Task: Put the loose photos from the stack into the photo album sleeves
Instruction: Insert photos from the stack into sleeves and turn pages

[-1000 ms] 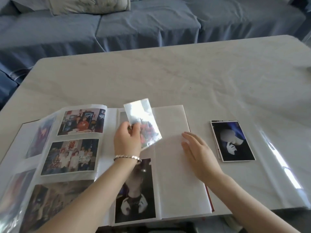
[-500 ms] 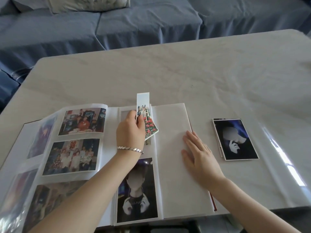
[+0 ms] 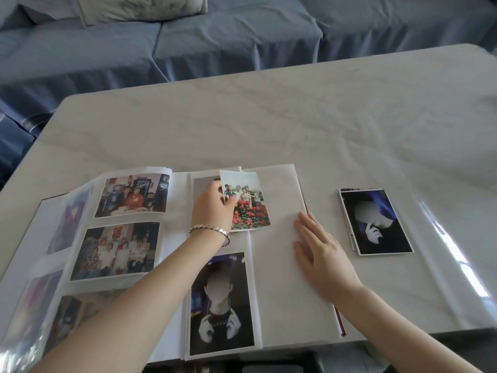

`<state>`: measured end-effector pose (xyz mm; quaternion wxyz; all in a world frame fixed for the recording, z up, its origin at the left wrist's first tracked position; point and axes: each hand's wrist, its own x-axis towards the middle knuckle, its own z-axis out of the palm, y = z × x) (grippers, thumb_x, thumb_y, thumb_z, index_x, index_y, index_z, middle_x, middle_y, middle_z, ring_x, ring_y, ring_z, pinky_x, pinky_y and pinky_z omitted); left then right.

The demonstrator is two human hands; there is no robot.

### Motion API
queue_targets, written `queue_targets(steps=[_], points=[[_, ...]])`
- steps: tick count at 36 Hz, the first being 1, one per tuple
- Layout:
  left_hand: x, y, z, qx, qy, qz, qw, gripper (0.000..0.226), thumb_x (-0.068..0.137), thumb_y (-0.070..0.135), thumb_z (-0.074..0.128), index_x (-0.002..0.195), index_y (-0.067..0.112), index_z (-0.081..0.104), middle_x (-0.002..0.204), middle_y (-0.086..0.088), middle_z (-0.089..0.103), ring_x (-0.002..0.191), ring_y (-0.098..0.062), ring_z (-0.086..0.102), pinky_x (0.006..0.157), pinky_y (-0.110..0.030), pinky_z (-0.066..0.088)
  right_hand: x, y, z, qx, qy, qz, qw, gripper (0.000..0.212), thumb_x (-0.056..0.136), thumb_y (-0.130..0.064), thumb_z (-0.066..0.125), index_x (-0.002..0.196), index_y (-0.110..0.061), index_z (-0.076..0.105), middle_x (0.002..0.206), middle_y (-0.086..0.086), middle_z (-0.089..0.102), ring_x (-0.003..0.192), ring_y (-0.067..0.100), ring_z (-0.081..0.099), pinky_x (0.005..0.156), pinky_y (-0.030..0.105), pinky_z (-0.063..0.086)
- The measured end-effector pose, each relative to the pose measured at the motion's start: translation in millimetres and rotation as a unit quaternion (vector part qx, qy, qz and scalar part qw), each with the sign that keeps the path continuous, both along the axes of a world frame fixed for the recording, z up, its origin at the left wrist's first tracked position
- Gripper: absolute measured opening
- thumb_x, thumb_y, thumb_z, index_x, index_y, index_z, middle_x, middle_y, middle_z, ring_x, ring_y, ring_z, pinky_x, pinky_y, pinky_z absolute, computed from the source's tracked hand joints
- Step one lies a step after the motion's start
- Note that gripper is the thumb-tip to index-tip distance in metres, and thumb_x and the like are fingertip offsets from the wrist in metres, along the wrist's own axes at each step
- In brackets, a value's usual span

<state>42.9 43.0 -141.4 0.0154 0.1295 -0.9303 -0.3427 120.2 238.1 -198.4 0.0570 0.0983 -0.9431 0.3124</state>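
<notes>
Behind your counter [image 3: 295, 117] stands a blue-covered sofa [image 3: 242, 36], cut off at the top edge of the view, with a pale cushion [image 3: 139, 6] only partly in frame.

The photo album [image 3: 277, 278] lies open at the near edge of the counter. Its left leaves are curled and glossy. The prints at the far left are washed out by glare and cannot be made out. The near corner of the album runs out of frame.

The stack of loose photos [image 3: 376, 222] sits on the counter just right of the album, apart from it, with a dark portrait uppermost. The photos beneath show only as thin edges.

A portrait print [image 3: 222, 302] fills the lower sleeve of the middle column. The upper sleeve [image 3: 204, 184] holds something grey, mostly hidden by your hand.

Your left hand [image 3: 212, 208] pinches a group photo [image 3: 250, 208], people above red flowers, by its left edge, over that upper sleeve. Whether the photo touches the page cannot be told.

Your right hand [image 3: 320, 254] lies flat, fingers straight, on the blank white page and holds nothing.

A silver bracelet [image 3: 209, 230] circles your left wrist.
</notes>
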Motion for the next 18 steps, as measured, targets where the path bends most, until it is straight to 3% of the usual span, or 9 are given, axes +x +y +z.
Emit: queue_targets(steps=[3,5,8,11,13,16,18], points=[[0.5,0.0,1.7,-0.022,-0.002,-0.029,0.999,0.014,0.09,0.007,0.054,0.09,0.012,0.068,0.084,-0.01,0.063,0.077,-0.02,0.053,0.067,-0.02,0.035,2.7,4.2,0.7,0.029,0.019,0.019,0.999,0.04,0.082,-0.003,0.067,0.121,0.004,0.059,0.134,0.016,0.051,0.126,0.036,0.046,0.104,0.045,0.028],[0.7,0.7,2.8,-0.043,-0.021,-0.044,0.998,0.021,0.085,0.0,0.053,0.07,0.015,0.056,0.071,-0.009,0.051,0.069,-0.022,0.046,0.064,-0.025,0.039,5.9,8.9,0.9,0.048,0.036,0.032,0.998,0.041,0.079,-0.004,0.068,0.118,0.005,0.061,0.131,0.018,0.054,0.12,0.039,0.051,0.098,0.053,0.031],[-2.2,1.9,5.1,0.001,-0.066,-0.039,0.997,0.02,0.082,0.0,0.061,0.071,0.017,0.062,0.067,-0.013,0.063,0.058,-0.028,0.06,0.066,-0.03,0.055,9.4,14.5,1.8,0.063,0.053,0.044,0.996,0.04,0.079,-0.01,0.063,0.117,0.004,0.062,0.13,0.017,0.055,0.117,0.037,0.054,0.096,0.053,0.033],[-3.5,7.6,5.0,0.056,-0.088,-0.019,0.994,0.017,0.082,0.004,0.066,0.071,0.018,0.067,0.071,-0.003,0.067,0.057,-0.017,0.068,0.06,-0.023,0.055,11.2,15.7,2.9,0.058,0.053,0.047,0.996,0.042,0.079,-0.005,0.069,0.119,0.004,0.061,0.131,0.016,0.054,0.118,0.037,0.054,0.097,0.053,0.031],[-3.7,14.2,3.3,0.07,-0.093,-0.018,0.993,0.025,0.082,0.002,0.065,0.065,0.02,0.064,0.071,-0.003,0.067,0.058,-0.019,0.068,0.062,-0.026,0.057,13.2,15.6,3.8,0.05,0.052,0.042,0.997,0.041,0.08,-0.005,0.069,0.119,0.004,0.061,0.131,0.016,0.054,0.118,0.035,0.054,0.098,0.051,0.031],[-3.6,23.7,3.6,0.079,-0.106,-0.022,0.991,0.032,0.084,-0.003,0.056,0.06,0.018,0.06,0.068,-0.004,0.065,0.058,-0.018,0.068,0.054,-0.019,0.055,16.1,14.3,4.7,0.026,0.053,0.029,0.998,0.036,0.08,-0.008,0.061,0.115,0.003,0.064,0.127,0.014,0.058,0.113,0.032,0.059,0.096,0.046,0.04],[-5.5,28.0,3.8,0.089,-0.117,-0.029,0.989,0.03,0.085,-0.004,0.054,0.066,0.016,0.064,0.072,-0.006,0.068,0.064,-0.022,0.07,0.064,-0.028,0.058,17.3,13.5,4.5,0.009,0.062,0.021,0.998,0.033,0.079,-0.005,0.061,0.111,0.003,0.066,0.123,0.015,0.06,0.109,0.031,0.062,0.09,0.047,0.047]])
